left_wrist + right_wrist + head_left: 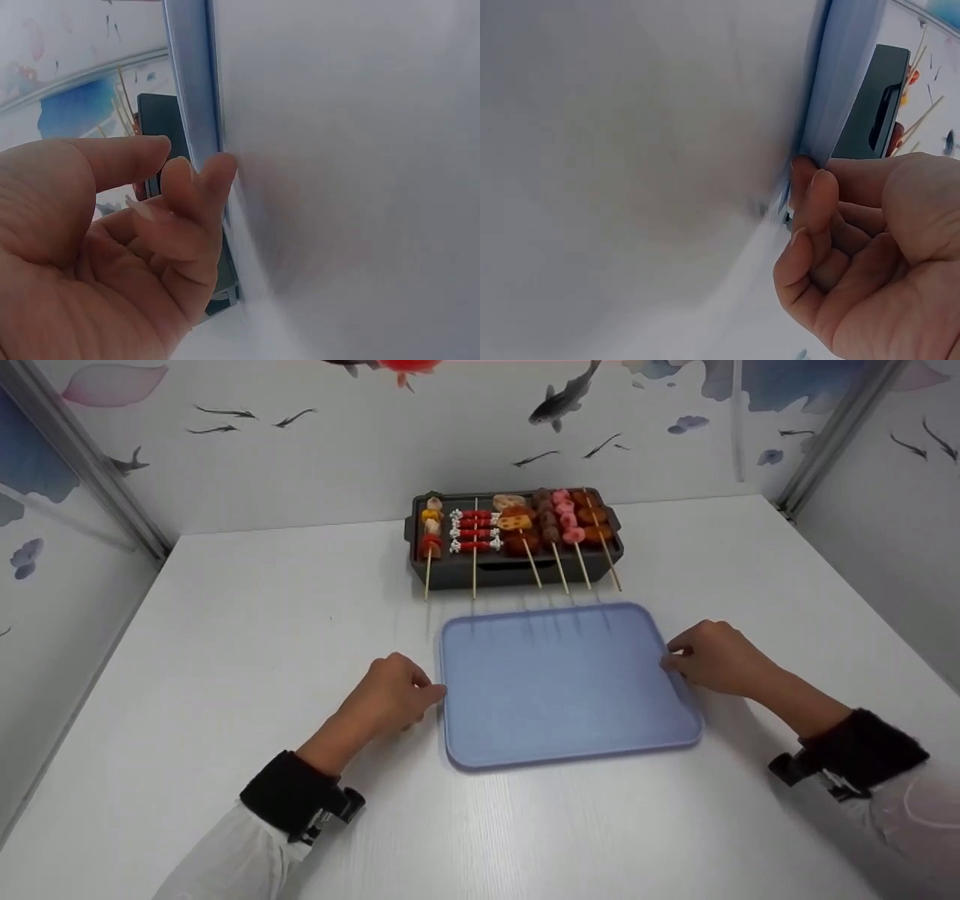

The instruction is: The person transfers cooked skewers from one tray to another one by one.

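A flat light-blue rectangular tray [562, 690] with a low raised rim lies over the white table. At its left edge is my left hand [390, 690], thumb at the rim and fingers curled beside it; the left wrist view shows the fingertips [222, 165] against the tray's edge [191, 82]. On the opposite side my right hand [720, 656] pinches the tray's right rim between thumb and fingers. Close up in the right wrist view, the fingertips [804, 169] meet the blue rim [844, 71].
Behind the tray stands a black toy grill [517, 574] bearing several skewers of play food, their sticks [474, 577] jutting toward the tray. White panels [337, 457] printed with fish and leaves border the white table [225, 622] at the back and sides.
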### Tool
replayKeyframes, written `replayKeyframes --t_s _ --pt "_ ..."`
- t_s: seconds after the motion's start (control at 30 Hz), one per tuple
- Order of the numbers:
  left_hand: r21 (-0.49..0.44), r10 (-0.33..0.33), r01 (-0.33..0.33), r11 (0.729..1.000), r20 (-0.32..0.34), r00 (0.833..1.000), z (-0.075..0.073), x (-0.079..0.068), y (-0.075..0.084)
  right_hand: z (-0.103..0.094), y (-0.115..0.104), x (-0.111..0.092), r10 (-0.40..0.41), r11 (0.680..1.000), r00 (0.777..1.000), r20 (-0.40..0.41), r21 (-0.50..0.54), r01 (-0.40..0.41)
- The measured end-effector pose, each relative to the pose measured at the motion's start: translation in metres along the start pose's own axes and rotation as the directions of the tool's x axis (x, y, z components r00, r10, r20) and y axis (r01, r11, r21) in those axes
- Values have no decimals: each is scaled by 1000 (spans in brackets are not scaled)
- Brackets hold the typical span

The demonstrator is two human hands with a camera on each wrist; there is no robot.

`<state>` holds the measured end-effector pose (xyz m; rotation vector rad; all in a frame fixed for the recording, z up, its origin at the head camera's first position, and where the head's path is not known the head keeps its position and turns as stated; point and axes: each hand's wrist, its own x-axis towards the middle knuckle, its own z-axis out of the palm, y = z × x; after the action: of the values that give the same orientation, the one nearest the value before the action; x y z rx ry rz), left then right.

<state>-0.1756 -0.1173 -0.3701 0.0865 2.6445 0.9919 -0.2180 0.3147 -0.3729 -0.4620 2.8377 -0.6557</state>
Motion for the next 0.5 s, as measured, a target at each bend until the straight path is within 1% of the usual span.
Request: replayKeyframes --t_s 0.07,0.13,0.27,0.37,0.5 --pt "-3 -7 7 1000 12 1000 0 1 -2 3 -5 2 3 1000 1000 -1 12 -3" --pt "0 3 -3 1000 17 1000 -1 2 -2 6 -9 3 -1 1000 1000 -1 12 1" --pt "-2 -7 7 1000 16 1000 -4 2 -4 10 -17 6 -34 999 999 -6 17 34" --pt "-29 -26 26 999 18 999 -8 2 -7 13 -21 8 -63 998 998 -12 15 63" --pt "-68 -21 22 997 19 1000 -12 1 -11 16 -24 9 -86 996 996 -14 7 86"
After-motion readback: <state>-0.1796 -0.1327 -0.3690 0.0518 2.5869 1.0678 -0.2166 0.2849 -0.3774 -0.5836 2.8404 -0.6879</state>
